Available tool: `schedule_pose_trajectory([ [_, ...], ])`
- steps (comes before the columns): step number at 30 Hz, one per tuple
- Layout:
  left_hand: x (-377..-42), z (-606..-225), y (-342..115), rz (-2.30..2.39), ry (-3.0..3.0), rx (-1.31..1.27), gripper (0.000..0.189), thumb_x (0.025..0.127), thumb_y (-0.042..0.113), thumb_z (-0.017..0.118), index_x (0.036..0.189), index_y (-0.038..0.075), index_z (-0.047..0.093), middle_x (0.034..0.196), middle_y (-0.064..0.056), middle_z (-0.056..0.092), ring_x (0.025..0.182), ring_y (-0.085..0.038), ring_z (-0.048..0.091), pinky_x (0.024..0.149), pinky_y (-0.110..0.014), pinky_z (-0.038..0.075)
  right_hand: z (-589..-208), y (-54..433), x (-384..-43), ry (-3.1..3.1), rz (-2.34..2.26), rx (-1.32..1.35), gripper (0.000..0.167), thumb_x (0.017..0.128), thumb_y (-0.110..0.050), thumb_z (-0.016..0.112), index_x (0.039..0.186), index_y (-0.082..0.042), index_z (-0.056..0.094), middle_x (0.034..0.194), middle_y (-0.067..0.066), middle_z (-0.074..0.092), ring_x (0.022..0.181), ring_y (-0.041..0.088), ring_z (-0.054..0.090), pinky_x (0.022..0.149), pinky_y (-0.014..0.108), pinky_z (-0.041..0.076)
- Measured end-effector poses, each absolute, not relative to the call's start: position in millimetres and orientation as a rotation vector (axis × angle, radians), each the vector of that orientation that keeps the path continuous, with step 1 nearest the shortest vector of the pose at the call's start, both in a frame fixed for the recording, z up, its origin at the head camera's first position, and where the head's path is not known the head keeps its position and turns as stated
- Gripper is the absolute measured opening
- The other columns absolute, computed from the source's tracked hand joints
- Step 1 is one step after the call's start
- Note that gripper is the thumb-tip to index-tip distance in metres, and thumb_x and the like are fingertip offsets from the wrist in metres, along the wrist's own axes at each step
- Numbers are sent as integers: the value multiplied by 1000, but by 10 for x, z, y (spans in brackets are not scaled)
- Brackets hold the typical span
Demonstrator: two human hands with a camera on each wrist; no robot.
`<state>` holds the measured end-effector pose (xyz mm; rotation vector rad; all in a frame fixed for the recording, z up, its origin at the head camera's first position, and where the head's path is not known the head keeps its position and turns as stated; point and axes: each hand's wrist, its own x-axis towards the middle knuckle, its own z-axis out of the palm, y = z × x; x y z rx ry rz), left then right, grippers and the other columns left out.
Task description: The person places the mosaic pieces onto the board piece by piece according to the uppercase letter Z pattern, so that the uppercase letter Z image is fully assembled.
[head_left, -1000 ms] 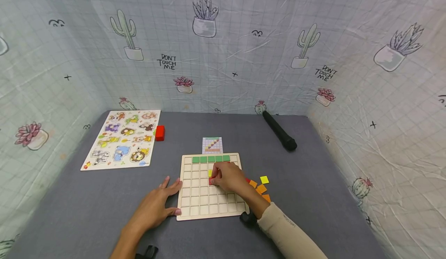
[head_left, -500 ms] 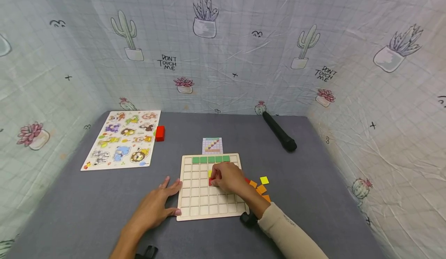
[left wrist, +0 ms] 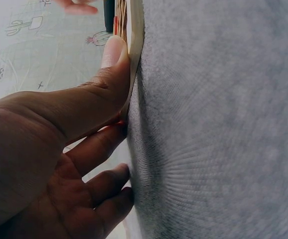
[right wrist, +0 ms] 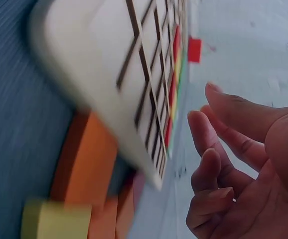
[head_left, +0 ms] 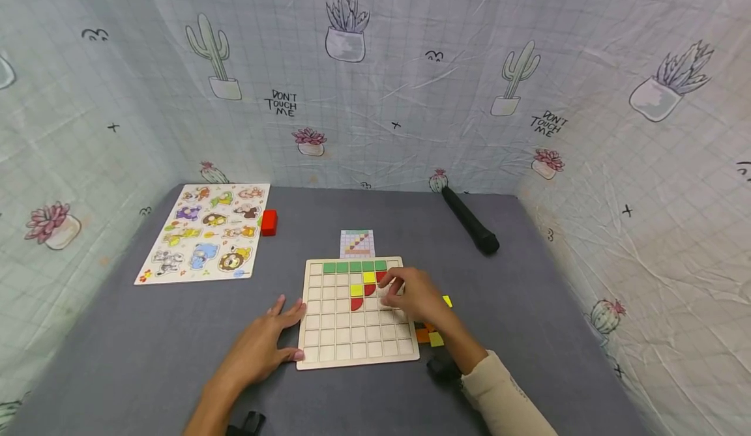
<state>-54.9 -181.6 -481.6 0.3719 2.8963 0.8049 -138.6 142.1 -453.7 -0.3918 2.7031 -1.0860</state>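
Observation:
A wooden grid board (head_left: 319, 341) lies on the grey table. Green square tiles (head_left: 354, 267) line its top row. Below them, yellow squares (head_left: 356, 290) and red rounded pieces (head_left: 356, 304) step diagonally up to the right. My left hand (head_left: 261, 348) rests along the board's left edge, thumb at the near corner; in the left wrist view the thumb (left wrist: 115, 52) presses on the rim. Over the right part of the board hovers my right hand (head_left: 416, 296). Its thumb and forefinger are apart with nothing between them in the right wrist view.
Loose orange blocks (right wrist: 91, 159) and a yellow block (right wrist: 62, 221) lie beside the board's right edge. Beyond the board is a small pattern card (head_left: 356, 244). An animal picture board (head_left: 193, 234), a red block (head_left: 268, 223) and a black microphone (head_left: 469, 221) sit farther back.
My right hand has let go at the red piece and moved right, uncovering the yellow and red pieces. The left hand stays in place.

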Motion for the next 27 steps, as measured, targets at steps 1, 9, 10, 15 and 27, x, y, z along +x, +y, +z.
schedule_pose_trajectory([
  [1,-551,-4813,-1818,804,2897,373,91,75,28,95,155,13,56,164,-5,50,158,-44,35,110,-68,46,-4533,1480,-1384,2704,-1102,-368,18,90,-15,86,107,-16,78,83,-1,67,69,19,57,57,30,46],
  [9,-544,-4807,-1815,791,2905,401,90,74,29,95,155,13,57,163,-5,51,157,-44,37,108,-68,47,-4558,2002,-1319,2730,-1181,-277,23,90,-12,86,111,-11,79,83,1,69,63,18,56,54,30,48],
  [10,-545,-4808,-1812,795,2905,400,90,74,29,96,155,13,57,163,-5,51,157,-44,37,108,-68,47,-4558,2063,-1311,2745,-1172,-266,23,90,-11,86,112,-11,79,84,1,70,64,18,56,55,29,48],
  [15,-546,-4809,-1813,794,2911,398,91,74,28,96,154,13,58,163,-5,52,157,-44,37,109,-69,46,-4572,2319,-1286,2842,-1091,-179,27,88,-11,87,113,-12,79,91,3,72,69,18,58,59,31,49],
  [27,-531,-4790,-1816,769,2913,391,92,73,32,96,155,15,58,162,-4,53,156,-43,39,107,-68,47,-4676,2467,-1264,2934,-835,-116,22,85,-14,90,105,-17,81,89,1,67,79,17,56,75,36,47],
])
